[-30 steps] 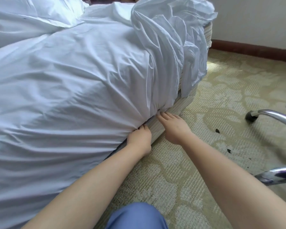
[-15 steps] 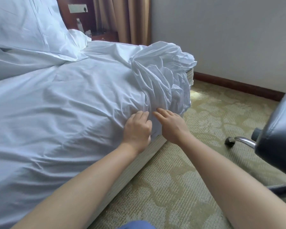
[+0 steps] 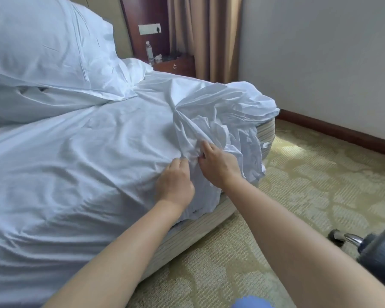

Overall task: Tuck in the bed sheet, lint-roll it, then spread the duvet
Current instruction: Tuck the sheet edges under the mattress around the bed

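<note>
One bed (image 3: 200, 225) filling the left of the frame, striped base showing along its near edge. One white bed sheet (image 3: 80, 165) over the mattress, smooth across the middle, bunched into a crumpled heap at the far corner and hanging loose over the side. One large white duvet or pillow mass (image 3: 42, 56) piled at the head end, exact count unclear. One patterned green carpet (image 3: 309, 192) to the right. One dark chair (image 3: 380, 252) at the lower right edge, one chrome leg and one caster visible. One wooden nightstand (image 3: 176, 64) behind the bed, one clear bottle (image 3: 149, 52) on it. Two bare hands side by side at the gathered fold: left hand (image 3: 176, 181) pinching sheet fabric, fingers curled into the cloth; right hand (image 3: 218, 163) gripping the same bunch just beside it, fingertips buried in the folds.
</note>
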Available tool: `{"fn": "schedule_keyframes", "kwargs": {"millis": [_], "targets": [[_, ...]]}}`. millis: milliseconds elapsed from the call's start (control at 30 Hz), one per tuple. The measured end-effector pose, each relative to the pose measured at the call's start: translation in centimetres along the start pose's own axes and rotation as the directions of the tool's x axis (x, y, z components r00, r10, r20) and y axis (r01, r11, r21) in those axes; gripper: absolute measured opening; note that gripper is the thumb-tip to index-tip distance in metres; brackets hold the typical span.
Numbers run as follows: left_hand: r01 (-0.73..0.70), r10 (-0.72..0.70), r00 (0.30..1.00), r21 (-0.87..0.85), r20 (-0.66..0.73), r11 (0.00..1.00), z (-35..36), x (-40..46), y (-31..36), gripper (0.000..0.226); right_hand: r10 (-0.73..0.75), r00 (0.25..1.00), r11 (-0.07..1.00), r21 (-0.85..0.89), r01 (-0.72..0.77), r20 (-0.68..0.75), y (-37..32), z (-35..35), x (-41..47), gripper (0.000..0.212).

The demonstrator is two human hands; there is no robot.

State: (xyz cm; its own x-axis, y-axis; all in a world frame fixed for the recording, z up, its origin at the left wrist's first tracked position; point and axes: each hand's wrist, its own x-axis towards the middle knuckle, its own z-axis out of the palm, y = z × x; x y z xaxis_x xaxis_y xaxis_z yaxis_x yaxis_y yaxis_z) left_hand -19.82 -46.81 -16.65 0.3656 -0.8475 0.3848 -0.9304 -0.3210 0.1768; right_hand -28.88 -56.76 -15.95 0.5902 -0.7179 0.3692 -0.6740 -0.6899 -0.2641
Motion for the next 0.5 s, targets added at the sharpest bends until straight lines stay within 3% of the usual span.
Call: {"fn": "schedule_keyframes", "kwargs": {"millis": [100,167,300,400,500], "targets": [[0.091,-0.091,0.996,0.022,0.005,0.996,0.1,1.0,1.6,0.037,0.007,0.997,0.987,0.161,-0.02,0.08,1.2,-0.8,1.3,0.072],[0.149,-0.15,0.988,0.047,0.02,0.988,0.2,1.5,2.1,0.04,0.021,0.992,0.977,0.206,-0.046,0.122,1.9,-0.9,1.8,0.077],[0.22,-0.224,0.973,0.063,0.051,0.973,0.1,1.5,3.4,0.042,0.015,0.983,0.944,0.322,-0.075,0.184,3.3,-0.9,2.8,0.035],[0.251,-0.259,0.962,0.096,0.085,0.963,0.1,1.3,4.3,0.045,-0.032,0.981,0.949,0.314,-0.029,0.189,3.9,-1.5,2.9,0.029],[0.248,-0.262,0.961,0.14,0.09,0.959,0.3,1.6,4.8,0.035,-0.069,0.985,0.94,0.34,0.012,0.156,4.5,-1.5,2.8,0.025]]}}
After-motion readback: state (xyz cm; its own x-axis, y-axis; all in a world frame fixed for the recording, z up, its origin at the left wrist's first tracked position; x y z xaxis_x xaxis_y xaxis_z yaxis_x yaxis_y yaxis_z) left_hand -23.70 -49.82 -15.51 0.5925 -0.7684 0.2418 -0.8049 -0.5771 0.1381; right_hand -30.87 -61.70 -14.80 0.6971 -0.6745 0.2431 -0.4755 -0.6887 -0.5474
